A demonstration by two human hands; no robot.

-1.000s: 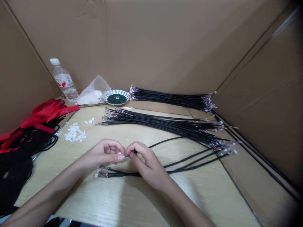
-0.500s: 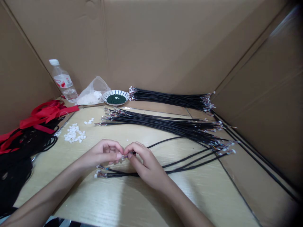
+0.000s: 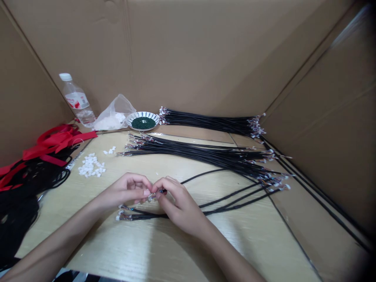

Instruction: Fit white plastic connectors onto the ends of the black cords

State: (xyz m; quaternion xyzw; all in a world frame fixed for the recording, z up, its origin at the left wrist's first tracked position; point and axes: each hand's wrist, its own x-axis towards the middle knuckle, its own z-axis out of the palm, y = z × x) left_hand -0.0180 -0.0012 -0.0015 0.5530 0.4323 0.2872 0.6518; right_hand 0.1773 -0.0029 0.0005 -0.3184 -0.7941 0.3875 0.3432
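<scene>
Between my hands is the end of a black cable (image 3: 190,179), its thin wires fanned out at the tip. My right hand (image 3: 176,199) pinches the cable close to where the wires come out. The thumb and forefinger of my left hand (image 3: 133,190) are closed at the wire tips (image 3: 152,196); whether a small white connector is between them is too small to tell. Below my hands lie several cables with white connectors (image 3: 119,215) on their left ends. Loose white connectors (image 3: 91,165) form a pile left of my left hand.
Behind my hands is a bundle of black cables (image 3: 194,152), with another bundle (image 3: 208,120) by the cardboard wall. A plate of green grains (image 3: 143,123), a plastic bag (image 3: 113,117) and a bottle (image 3: 78,102) stand at back left. Red ribbon (image 3: 55,143) and black cords lie left.
Both hands stay at nearly the same place, with slight finger movement at the wire ends. The whole view has shifted a little; nothing else has visibly moved.
</scene>
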